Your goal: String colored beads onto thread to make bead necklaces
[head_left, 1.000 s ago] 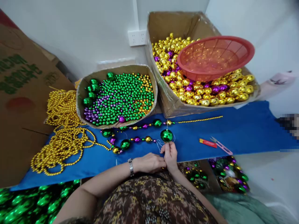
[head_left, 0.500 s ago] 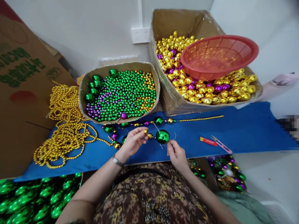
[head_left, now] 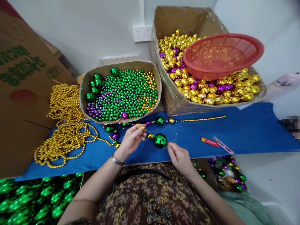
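Observation:
My left hand [head_left: 132, 140] is closed, pinching a small gold bead [head_left: 143, 128] between thumb and fingertips. A thin, pale, straight piece, perhaps a needle [head_left: 149, 132], runs from that bead toward a large shiny green ball [head_left: 160, 140]. Another gold bead [head_left: 150, 136] sits just left of the ball. Against the ball's right side, my right hand [head_left: 180, 157] is closed in a pinch, with pale thread [head_left: 176, 136] curling up beside its fingertips. Behind my hands lies a strand of green, purple and gold beads [head_left: 160, 120], partly hidden by my left hand.
Mixed small beads fill a low carton [head_left: 81, 93]; gold and purple ones fill a taller box [head_left: 167, 103] bearing a red basket [head_left: 260, 50]. Gold bead chains [head_left: 63, 143] lie left on the blue cloth [head_left: 248, 131]. Pink snips [head_left: 226, 147] and a red-yellow cutter [head_left: 209, 142] lie right.
The green ball has shifted slightly left and down. My left hand has raised the gold bead a little, and the thin straight piece now slants between bead and ball.

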A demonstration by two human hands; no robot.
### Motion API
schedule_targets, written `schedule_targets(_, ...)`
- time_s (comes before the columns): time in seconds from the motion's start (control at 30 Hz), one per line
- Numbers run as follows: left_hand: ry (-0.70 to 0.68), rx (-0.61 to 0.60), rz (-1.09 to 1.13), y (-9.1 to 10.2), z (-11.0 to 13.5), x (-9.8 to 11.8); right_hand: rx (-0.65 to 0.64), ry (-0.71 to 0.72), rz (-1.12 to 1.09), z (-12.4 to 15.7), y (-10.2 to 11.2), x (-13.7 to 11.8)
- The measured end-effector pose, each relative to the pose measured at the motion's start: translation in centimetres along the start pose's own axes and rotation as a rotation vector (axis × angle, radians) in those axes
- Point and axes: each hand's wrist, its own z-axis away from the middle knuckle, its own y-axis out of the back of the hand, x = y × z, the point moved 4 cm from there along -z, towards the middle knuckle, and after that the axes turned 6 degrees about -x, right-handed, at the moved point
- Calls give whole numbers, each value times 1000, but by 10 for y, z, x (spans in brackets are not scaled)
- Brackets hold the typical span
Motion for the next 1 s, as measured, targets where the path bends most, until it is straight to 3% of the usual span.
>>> schedule_targets(0.2, -135, 14, -363, 3, 3, 2, 36, 85, 156, 2, -7, 7)
schedule_targets(0.4, -80, -5, -469, 1, 1, -35, -48, -78, 66, 4, -42, 33)
schedule_targets(0.5, -160, 23, -645, 4, 0, -44, -78, -61, 154, 8, -47, 46)
schedule_targets(0.6, -354, -37, -902, -6, 4, -33, -46, -29, 227, 6, -35, 47)
schedule_targets(0.77, -611, -263, -1104, -53, 17, 3, 26, 48, 54, -17, -15, 18)
schedule_targets(0.87, -652, -306, -1090, -72, 18, 18, 16, 72, -49, -32, -19, 6)
schedule_targets(1.0, -582, -246, -975, -68, 10, 21, -6, 34, -124, -41, -16, 8)
